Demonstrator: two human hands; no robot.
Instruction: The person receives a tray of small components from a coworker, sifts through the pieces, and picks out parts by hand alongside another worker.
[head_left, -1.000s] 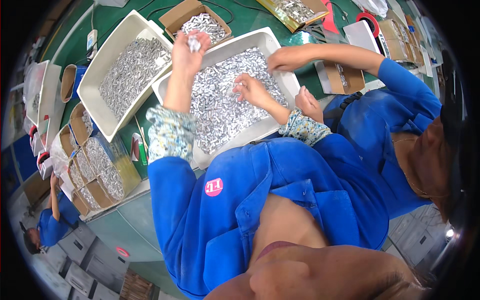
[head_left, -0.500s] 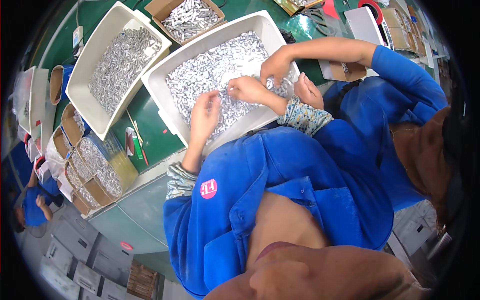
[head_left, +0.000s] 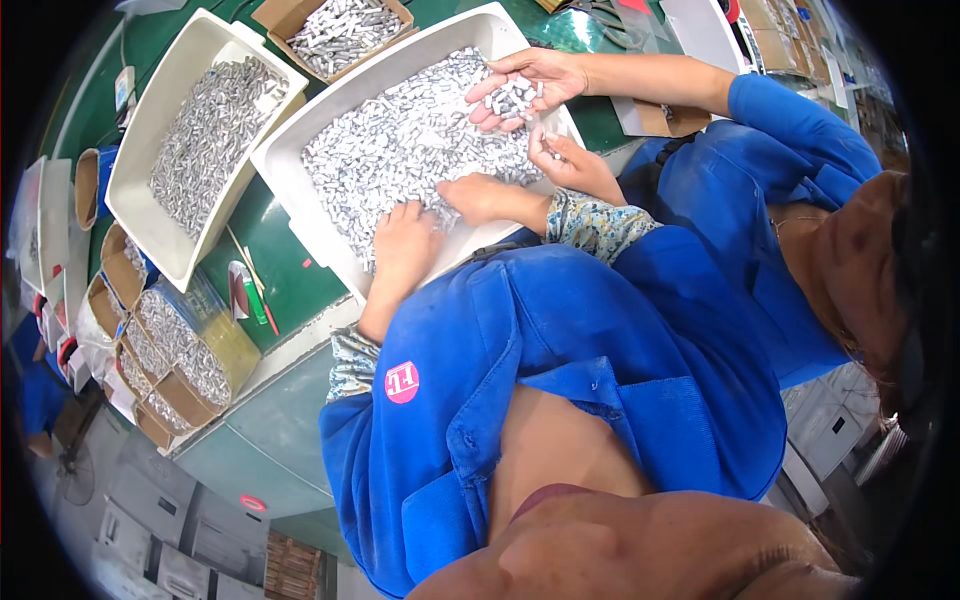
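A white plastic tub (head_left: 335,262) in front of me is filled with small silvery cylindrical metal pieces (head_left: 370,150). At its near edge my left hand (head_left: 405,242) rests on the pieces, fingers curled down and close together. Beside it my right hand (head_left: 478,197) is bent into the pile with its fingers drawn in. My fingertips are partly hidden, so whatever they grip does not show. Over the tub's right side a co-worker's open palm (head_left: 520,92) carries several metal pieces. That person's other hand (head_left: 572,165) is half curled around a few pieces.
To the left stands another white tub (head_left: 130,190) of metal pieces. Behind is a cardboard box (head_left: 285,35) of similar parts. Divided cardboard boxes (head_left: 185,390) of pieces sit at the table's left edge. A green-handled tool (head_left: 255,300) lies on the green table.
Both my hands have lowered onto the pieces from just above, their fingers curling in. The co-worker's hand has come up from the pile and turned palm up with pieces on it. The view has shifted slightly.
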